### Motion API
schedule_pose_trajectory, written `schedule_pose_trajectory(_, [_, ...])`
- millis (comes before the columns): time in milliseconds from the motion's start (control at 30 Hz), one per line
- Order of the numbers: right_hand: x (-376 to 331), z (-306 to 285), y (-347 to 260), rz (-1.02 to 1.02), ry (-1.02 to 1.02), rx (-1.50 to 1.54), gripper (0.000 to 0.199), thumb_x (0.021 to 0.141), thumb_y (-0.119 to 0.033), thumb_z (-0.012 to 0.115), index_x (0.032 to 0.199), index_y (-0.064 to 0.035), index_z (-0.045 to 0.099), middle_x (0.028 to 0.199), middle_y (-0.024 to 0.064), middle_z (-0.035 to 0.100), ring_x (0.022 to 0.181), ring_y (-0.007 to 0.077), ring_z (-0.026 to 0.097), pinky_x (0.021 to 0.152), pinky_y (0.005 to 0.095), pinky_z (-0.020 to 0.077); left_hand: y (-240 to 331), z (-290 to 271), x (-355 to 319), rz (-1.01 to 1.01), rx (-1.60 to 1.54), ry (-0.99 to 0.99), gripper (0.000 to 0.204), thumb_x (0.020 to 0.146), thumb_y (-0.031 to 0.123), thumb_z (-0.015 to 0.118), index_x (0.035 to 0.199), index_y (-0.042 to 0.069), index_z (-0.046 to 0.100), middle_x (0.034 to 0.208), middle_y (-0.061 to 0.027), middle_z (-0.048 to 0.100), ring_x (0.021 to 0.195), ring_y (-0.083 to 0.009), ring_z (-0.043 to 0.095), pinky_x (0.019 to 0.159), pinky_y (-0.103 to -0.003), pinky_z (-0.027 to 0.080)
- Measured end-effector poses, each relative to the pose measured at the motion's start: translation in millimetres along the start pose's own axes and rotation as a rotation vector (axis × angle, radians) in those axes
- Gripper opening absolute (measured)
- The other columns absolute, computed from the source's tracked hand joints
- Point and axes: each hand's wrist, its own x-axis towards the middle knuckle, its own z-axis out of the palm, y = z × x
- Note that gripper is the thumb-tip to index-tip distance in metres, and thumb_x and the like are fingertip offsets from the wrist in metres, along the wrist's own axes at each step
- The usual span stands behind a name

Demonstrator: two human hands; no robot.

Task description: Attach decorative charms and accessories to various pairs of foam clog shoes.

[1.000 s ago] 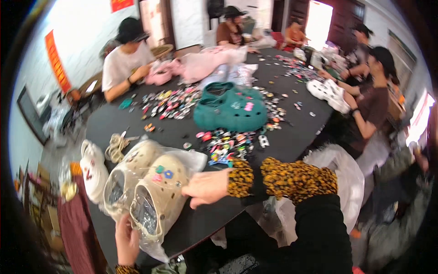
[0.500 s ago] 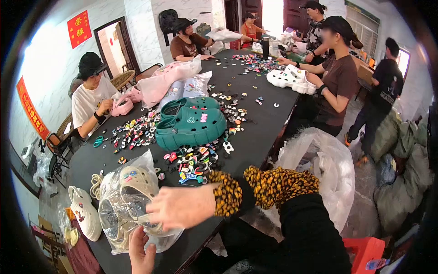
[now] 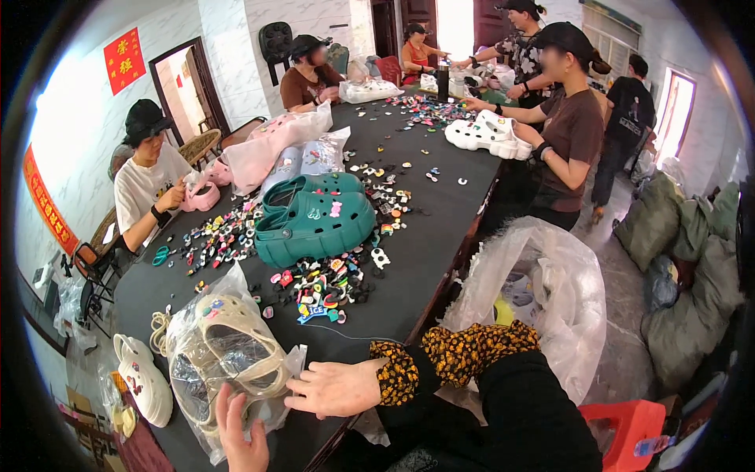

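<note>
At the near left corner of the dark table (image 3: 425,236), a pair of beige clogs (image 3: 211,338) lies inside a clear plastic bag (image 3: 189,366). From your left hand (image 3: 242,436) the pair sits at 12 o'clock, just beside the fingertips; from your right hand (image 3: 338,387) it lies between 9 and 10 o'clock, also very near. Your left hand is released, fingers spread and thumb apart, at the bag's 6 o'clock edge; whether the fingertips touch the film is unclear. Your right hand is loosely bent at the bag's 4 o'clock side, and you cannot tell from this angle whether it pinches any plastic.

The clogs look light, springy and hard to damage, but the film is probably slippery and liable to slide over them. Grip through the bag onto a clog's thick side or heel rather than a loose corner, and keep off the small charms at the toe, which may catch or pop out.

Around the bag, a cream clog (image 3: 141,381) lies between 8 and 9 o'clock, a charm pile (image 3: 330,279) at 2, and green clogs (image 3: 314,232) at 1.
</note>
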Motion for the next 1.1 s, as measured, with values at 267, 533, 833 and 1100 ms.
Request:
schedule_pose_trajectory(267, [-3.0, 9.9, 5.5, 0.062, 0.094, -0.071, 0.034, 0.078, -0.024, 0.064, 0.102, -0.0041, 0.052, 0.093, 0.0063, 0.053, 0.089, 0.0205, 0.055, 0.072, 0.0328, 0.0412, -11.2, -10.1, -11.4, -0.102, 0.565, -0.002, 0.077, 0.066, -0.001, 0.071, 0.134, 0.002, 0.035, 0.146, -0.0212, 0.024, 0.134, -0.0371, 0.028, 0.107, -0.048, 0.025])
schedule_pose_trajectory(533, [-6.4, 6.9, 7.1, 0.103, 0.075, -0.323, 0.028, 0.080, -0.025, 0.059, 0.099, -0.0052, 0.053, 0.090, 0.0032, 0.049, 0.086, 0.0160, 0.050, 0.071, 0.0290, 0.0389, -15.9, -26.6, -13.9, -0.196, 0.618, -0.021, 0.052, 0.078, 0.010, 0.066, 0.127, 0.004, 0.049, 0.137, -0.0250, 0.039, 0.121, -0.0436, 0.042, 0.097, -0.046, 0.038])
schedule_pose_trajectory(833, [-7.6, 5.3, 13.3, 0.189, 0.180, -0.461, 0.053, 0.080, -0.025, 0.063, 0.122, 0.0033, 0.051, 0.093, 0.0066, 0.052, 0.086, 0.0198, 0.052, 0.069, 0.0298, 0.0392, -13.3, -12.7, -12.0, -0.279, 0.594, -0.146, 0.088, 0.063, 0.005, 0.071, 0.140, 0.003, 0.029, 0.147, -0.0203, 0.023, 0.136, -0.0387, 0.021, 0.108, -0.049, 0.021])
schedule_pose_trajectory(1100, [-0.6, -3.6, 21.0, 0.194, 0.301, -0.481, 0.043, 0.081, -0.017, 0.050, 0.117, 0.0053, 0.053, 0.090, 0.0062, 0.055, 0.085, 0.0180, 0.052, 0.070, 0.0304, 0.0409, -27.8, -22.8, -4.6, -0.184, 0.552, -0.109, 0.048, 0.081, 0.002, 0.050, 0.129, -0.002, 0.045, 0.134, -0.0194, 0.045, 0.126, -0.0377, 0.037, 0.104, -0.046, 0.027])
